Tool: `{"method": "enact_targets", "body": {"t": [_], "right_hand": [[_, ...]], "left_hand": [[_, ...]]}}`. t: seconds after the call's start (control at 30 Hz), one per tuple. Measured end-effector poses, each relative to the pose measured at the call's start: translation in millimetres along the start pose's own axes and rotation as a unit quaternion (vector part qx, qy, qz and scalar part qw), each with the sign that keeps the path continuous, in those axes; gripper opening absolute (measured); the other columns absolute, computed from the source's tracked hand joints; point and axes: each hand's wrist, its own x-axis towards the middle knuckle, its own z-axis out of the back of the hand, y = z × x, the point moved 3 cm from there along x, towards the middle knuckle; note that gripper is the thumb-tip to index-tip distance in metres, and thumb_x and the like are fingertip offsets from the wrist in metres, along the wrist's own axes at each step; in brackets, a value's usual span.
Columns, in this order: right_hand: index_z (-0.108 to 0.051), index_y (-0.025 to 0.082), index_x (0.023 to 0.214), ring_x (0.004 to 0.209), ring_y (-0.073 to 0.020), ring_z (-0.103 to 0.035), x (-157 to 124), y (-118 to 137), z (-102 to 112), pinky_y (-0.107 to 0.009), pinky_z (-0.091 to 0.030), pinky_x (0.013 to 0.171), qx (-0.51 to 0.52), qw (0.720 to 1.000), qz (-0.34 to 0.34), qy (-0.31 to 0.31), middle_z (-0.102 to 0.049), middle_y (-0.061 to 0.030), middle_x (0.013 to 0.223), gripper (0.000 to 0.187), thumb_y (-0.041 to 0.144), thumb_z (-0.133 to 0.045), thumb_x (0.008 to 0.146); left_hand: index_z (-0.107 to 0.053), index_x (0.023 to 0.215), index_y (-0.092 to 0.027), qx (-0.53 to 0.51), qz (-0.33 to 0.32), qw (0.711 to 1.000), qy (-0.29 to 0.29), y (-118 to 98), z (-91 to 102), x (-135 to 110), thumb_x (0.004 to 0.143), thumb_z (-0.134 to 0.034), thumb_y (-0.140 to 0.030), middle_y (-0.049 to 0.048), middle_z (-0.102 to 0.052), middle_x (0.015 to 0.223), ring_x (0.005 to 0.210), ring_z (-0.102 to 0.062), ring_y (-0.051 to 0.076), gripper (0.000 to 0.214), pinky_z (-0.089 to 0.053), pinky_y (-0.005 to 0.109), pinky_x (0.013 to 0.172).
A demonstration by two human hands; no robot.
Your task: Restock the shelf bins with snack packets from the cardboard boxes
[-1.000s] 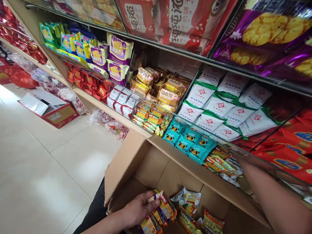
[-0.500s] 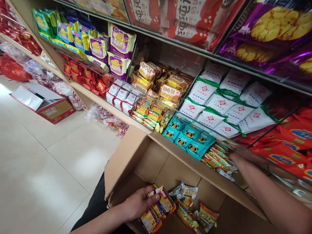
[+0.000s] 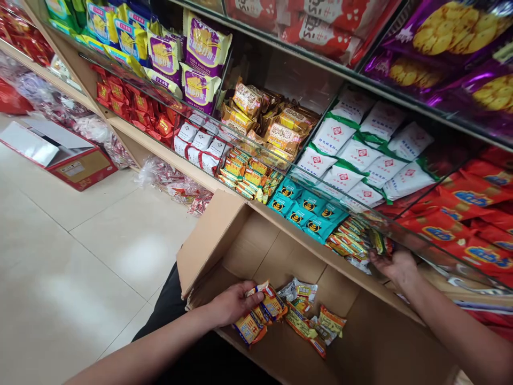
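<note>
My left hand [image 3: 235, 305] is closed on a few yellow-and-orange biscuit packets [image 3: 251, 327], held inside an open cardboard box [image 3: 212, 243]. Several loose snack packets [image 3: 300, 325], silver, yellow and orange, lie on the box floor just right of that hand. At the lower shelf tray, beyond the box rim, my right hand [image 3: 398, 266] is palm up, with its fingers round a small dark snack packet [image 3: 379, 241] with coloured edges. Beside it sits a row of green-and-orange packets [image 3: 348, 238]. Teal packets [image 3: 308, 206] lie farther left in the same tray.
Glass-fronted shelves [image 3: 260, 152] hold brown packets [image 3: 284, 133], white-and-green packets [image 3: 340, 160] and red bags [image 3: 460, 224]. A red-and-white carton [image 3: 76, 166] stands on the tiled floor [image 3: 92, 272] at left. Plastic-wrapped goods [image 3: 176, 182] lie under the shelf.
My right hand, hidden behind the tray packets before, now shows with a small packet in its fingers. My left hand still grips its biscuit packets. The view has shifted slightly.
</note>
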Motion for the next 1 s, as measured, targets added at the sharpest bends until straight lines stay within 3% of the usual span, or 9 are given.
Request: {"method": "enact_targets", "body": {"t": [0.13,0.3,0.37,0.6,0.7,0.8,0.83,0.9,1.0], "right_hand": [[-0.05,0.02,0.055,0.047,-0.0165,-0.054,-15.6,-10.9,10.6,-0.034,-0.047,0.058,0.093,0.989,-0.114,0.014,-0.053,-0.0061,0.053,0.029,0.032,-0.04,0.079],[-0.059,0.021,0.074,0.059,-0.0155,-0.059,-40.0,-12.9,22.2,-0.028,-0.05,0.06,0.161,0.972,-0.157,0.07,-0.061,-0.0038,0.069,0.01,0.031,-0.059,0.07],[-0.06,0.022,0.077,0.063,-0.0143,-0.059,-52.0,-12.9,26.9,-0.025,-0.05,0.06,0.164,0.967,-0.156,0.118,-0.063,-0.0029,0.078,0.015,0.025,-0.066,0.064],[-0.055,0.028,0.094,0.076,-0.0154,-0.061,-94.9,3.8,48.1,-0.02,-0.05,0.066,0.059,0.978,-0.034,0.197,-0.062,0.0003,0.09,0.058,0.014,-0.077,0.042],[-0.052,0.029,0.103,0.081,-0.0162,-0.06,-115.6,21.5,59.8,-0.021,-0.05,0.069,0.029,0.981,0.072,0.176,-0.06,0.0002,0.096,0.065,0.019,-0.076,0.044],[-0.049,0.028,0.108,0.084,-0.0185,-0.059,-154.0,31.2,66.3,-0.025,-0.05,0.07,0.04,0.975,0.16,0.146,-0.058,-0.0034,0.102,0.065,0.025,-0.075,0.048],[-0.048,0.029,0.109,0.084,-0.0193,-0.06,-170.3,27.7,62.8,-0.026,-0.05,0.07,0.046,0.971,0.164,0.165,-0.059,-0.0043,0.102,0.063,0.026,-0.073,0.051],[-0.046,0.031,0.109,0.081,-0.02,-0.061,-202.2,5.9,43.5,-0.03,-0.05,0.07,0.047,0.956,0.128,0.26,-0.061,-0.004,0.097,0.059,0.026,-0.071,0.055],[-0.048,0.038,0.103,0.085,-0.0223,-0.061,-231.4,-56.9,-5.4,-0.038,-0.048,0.076,0.037,0.9,0.058,0.431,-0.063,0.0026,0.093,0.054,0.032,-0.069,0.054]], "left_hand": [[-0.055,0.085,-0.017,-0.032,-0.006,0.999,-0.001,4.9,-2.0,1.6,0.071,-0.042,-0.063,0.0005,-0.06,0.08,0.07,-0.052,0.012,0.05,-0.039,0.018,0.059],[-0.055,0.087,-0.017,-0.08,0.006,0.997,-0.001,10.6,-4.3,4.1,0.067,-0.044,-0.064,0.0004,-0.061,0.077,0.065,-0.053,0.012,0.052,-0.041,0.019,0.058],[-0.055,0.085,-0.017,-0.087,0.001,0.996,-0.005,11.4,-4.4,4.7,0.066,-0.046,-0.064,0.0006,-0.061,0.077,0.066,-0.054,0.012,0.052,-0.041,0.019,0.058],[-0.053,0.09,-0.017,-0.081,0.021,0.996,0.013,13.9,-5.6,13.4,0.067,-0.043,-0.066,-0.0005,-0.058,0.067,0.053,-0.051,0.01,0.054,-0.043,0.022,0.053],[-0.052,0.09,-0.018,-0.014,0.026,0.999,0.018,4.3,-6.2,30.7,0.068,-0.042,-0.065,-0.0002,-0.056,0.068,0.051,-0.05,0.009,0.053,-0.043,0.022,0.049],[-0.051,0.093,-0.018,0.105,0.053,0.993,-0.007,-7.5,-9.6,55.9,0.073,-0.039,-0.06,0.002,-0.057,0.074,0.052,-0.051,0.01,0.048,-0.042,0.021,0.045],[-0.051,0.094,-0.018,0.149,0.069,0.986,-0.019,-10.1,-11.2,64.0,0.075,-0.037,-0.057,0.0034,-0.057,0.078,0.053,-0.052,0.011,0.045,-0.042,0.021,0.044],[-0.05,0.097,-0.017,0.223,0.101,0.968,-0.046,-13.3,-14.1,76.6,0.078,-0.036,-0.05,0.0084,-0.055,0.092,0.057,-0.055,0.014,0.041,-0.043,0.024,0.044],[-0.051,0.098,-0.013,0.29,0.115,0.946,-0.082,-15.9,-13.6,82.9,0.076,-0.041,-0.044,0.0169,-0.049,0.106,0.073,-0.058,0.024,0.039,-0.046,0.034,0.055]]}}
